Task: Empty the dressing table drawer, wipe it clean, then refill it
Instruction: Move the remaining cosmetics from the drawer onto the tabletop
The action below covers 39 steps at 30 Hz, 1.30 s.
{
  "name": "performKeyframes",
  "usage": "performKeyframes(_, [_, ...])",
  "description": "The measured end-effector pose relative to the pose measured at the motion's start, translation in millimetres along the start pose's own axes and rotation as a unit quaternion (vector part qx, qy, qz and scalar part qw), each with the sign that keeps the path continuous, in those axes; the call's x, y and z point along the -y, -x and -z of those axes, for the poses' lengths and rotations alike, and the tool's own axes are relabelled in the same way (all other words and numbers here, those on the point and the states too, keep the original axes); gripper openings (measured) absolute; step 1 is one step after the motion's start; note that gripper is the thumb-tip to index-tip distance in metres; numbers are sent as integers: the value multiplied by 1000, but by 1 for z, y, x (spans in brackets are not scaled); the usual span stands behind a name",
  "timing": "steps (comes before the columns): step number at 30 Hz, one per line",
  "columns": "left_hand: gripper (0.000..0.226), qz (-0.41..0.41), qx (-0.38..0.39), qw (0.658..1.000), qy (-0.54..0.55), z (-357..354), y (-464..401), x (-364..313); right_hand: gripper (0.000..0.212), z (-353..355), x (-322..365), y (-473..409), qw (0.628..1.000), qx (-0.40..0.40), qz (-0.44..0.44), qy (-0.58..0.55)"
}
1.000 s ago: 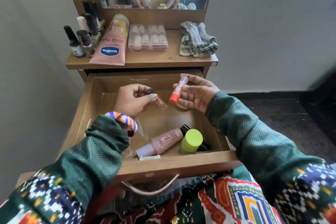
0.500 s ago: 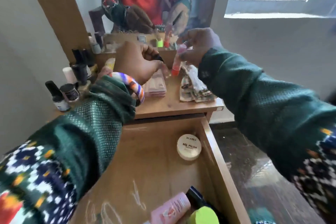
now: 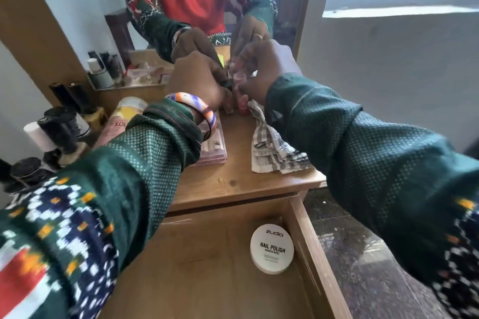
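Both hands have dropped from mid-air to the back of the dressing table top (image 3: pixel 241 176), setting their tubes down upright by the mirror.

Below the grips, the open drawer (image 3: pixel 315 248) holds a round white tin (image 3: pixel 272 252) printed "zudio NAIL POLISH". Just beside the right hand (image 3: pixel 267 67), toward the wrist, lies a checked cloth (image 3: pixel 274 147). Under the left wrist sits a clear pink case (image 3: pixel 215 147), and farther left a pink lotion tube (image 3: pixel 116 122) reading "XOL". Right hand's fingers curl round a pink tube with a red cap (image 3: pixel 242 105); left hand (image 3: pixel 197 80) pinches a small dark-capped vial (image 3: pixel 228 101), blurred.
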<state>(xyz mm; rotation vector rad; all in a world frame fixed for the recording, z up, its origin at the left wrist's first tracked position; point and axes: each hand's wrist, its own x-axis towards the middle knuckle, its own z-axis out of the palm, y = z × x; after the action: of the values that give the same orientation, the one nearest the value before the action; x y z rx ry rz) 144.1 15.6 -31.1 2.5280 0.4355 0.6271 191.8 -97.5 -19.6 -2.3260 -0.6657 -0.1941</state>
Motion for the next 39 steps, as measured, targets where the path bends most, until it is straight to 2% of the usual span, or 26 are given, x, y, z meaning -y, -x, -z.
performKeyframes(7, [18, 1, 15, 999, -28, 1, 4, -2, 20, 0, -4, 4, 1000, 4, -13, -12])
performKeyframes(14, [27, -5, 10, 999, -35, 18, 8, -9, 42, 15, -5, 2, 1000, 3, -23, -11])
performKeyframes(19, [28, -20, -51, 998, 22, 31, 38, -18, 46, 35, -6, 19, 999, -12, -31, -34])
performKeyframes(21, [24, -40, -67, 995, 66, 32, 70, -22, 42, 45, -8, 42, 998, -13, -28, -53])
performKeyframes(25, [14, -60, -95, 985, 135, 12, 152, -14, 28, 45, -17, 103, 998, 36, 14, -43])
performKeyframes(27, [15, -37, -37, 992, 119, -4, 182, -3, 25, 37, -25, 129, 997, 71, 17, -25])
performKeyframes(30, [14, 13, 140, 989, 43, -18, 199, 9, 22, 29, -35, 158, 987, 158, 12, -7])
performKeyframes(33, [24, 18, 308, 949, -63, -16, 199, 10, 22, 27, -36, 179, 962, 270, 20, 28])
performKeyframes(35, [32, 11, 386, 918, -90, -12, 202, 9, 21, 28, -32, 192, 941, 335, 28, 45])
performKeyframes(37, [37, 11, 431, 895, -113, -9, 210, 13, 21, 30, -25, 203, 921, 384, 38, 51])
performKeyframes(39, [42, 14, 454, 881, -137, -6, 218, 18, 31, 32, -14, 213, 896, 438, 34, 62])
